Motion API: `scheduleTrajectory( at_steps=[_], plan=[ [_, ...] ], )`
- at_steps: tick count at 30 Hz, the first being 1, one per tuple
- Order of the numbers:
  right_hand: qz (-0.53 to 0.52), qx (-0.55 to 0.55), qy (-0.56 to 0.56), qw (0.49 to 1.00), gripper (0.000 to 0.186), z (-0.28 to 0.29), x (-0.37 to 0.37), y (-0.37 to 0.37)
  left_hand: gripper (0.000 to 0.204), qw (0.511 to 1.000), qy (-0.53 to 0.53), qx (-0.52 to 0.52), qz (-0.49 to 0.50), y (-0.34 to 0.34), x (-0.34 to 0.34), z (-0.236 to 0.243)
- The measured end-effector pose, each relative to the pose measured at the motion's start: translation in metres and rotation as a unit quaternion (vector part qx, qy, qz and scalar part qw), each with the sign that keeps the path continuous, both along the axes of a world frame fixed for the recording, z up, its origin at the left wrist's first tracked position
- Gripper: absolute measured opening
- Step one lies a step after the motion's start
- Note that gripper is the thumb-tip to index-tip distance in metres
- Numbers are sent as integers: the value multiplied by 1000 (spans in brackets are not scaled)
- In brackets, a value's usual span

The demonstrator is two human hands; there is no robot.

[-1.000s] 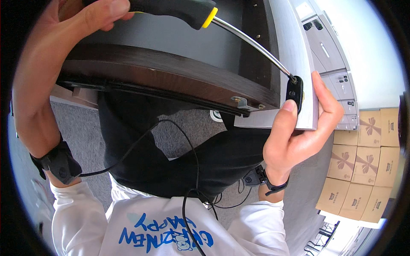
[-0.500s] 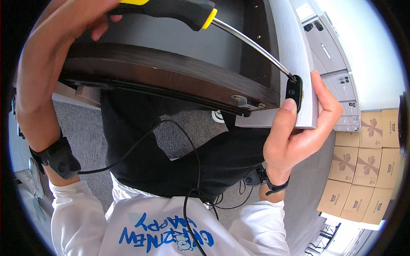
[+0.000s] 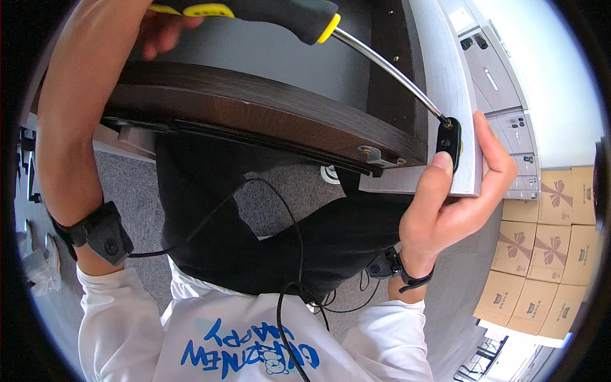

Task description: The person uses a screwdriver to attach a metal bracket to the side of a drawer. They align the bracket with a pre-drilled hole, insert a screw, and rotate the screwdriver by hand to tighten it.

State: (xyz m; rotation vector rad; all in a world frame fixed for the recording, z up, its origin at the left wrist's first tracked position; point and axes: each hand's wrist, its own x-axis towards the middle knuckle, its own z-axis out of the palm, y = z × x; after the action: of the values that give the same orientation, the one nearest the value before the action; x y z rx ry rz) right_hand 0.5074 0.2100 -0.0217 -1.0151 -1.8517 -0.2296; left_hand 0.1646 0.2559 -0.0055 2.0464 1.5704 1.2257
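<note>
The right hand (image 3: 445,210) pinched the small black plastic bracket (image 3: 449,143) against the pale grey panel edge (image 3: 455,95). Farther, the left hand (image 3: 162,28) (its closed fingers had slid up the handle since earlier) gripped the black-and-yellow steel-shaft screwdriver (image 3: 305,19), tip seated in the bracket.

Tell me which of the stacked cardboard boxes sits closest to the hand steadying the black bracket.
The top-left box of the stack, beside the right hand. The others sit farther right or lower; the left hand holds the screwdriver.

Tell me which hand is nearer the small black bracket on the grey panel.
Right. The right hand pinches the black bracket against the grey panel; the left hand is far off, up on the screwdriver handle.
</note>
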Motion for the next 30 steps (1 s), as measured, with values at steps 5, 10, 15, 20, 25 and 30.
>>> scheduleTrajectory(
  at_steps=[5, 10, 15, 20, 25, 30],
  plan=[
    [7, -8, 5, 1000, 41, -1, 3, -2, 47, 1000, -4, 13, -16, -17, -8, -7],
    [10, -2, 10, 1000, 41, -4, 7, 0, 46, 999, -13, 30, -42, -13, 42, 3],
    [9, -8, -8, 1000, 48, -3, 10, -1, 46, 998, -5, 45, -52, -13, 43, 8],
    [35, 14, 3, 999, 48, 1, 5, 1, 45, 996, 1, 69, -58, -29, 46, 9],
    [34, 31, -12, 999, 49, -3, 9, 3, 48, 994, 68, -74, -34, -37, 63, 18],
    [33, 33, -9, 999, 48, -2, 9, 3, 43, 995, -10, -60, -82, -33, 59, 21]
  ],
)
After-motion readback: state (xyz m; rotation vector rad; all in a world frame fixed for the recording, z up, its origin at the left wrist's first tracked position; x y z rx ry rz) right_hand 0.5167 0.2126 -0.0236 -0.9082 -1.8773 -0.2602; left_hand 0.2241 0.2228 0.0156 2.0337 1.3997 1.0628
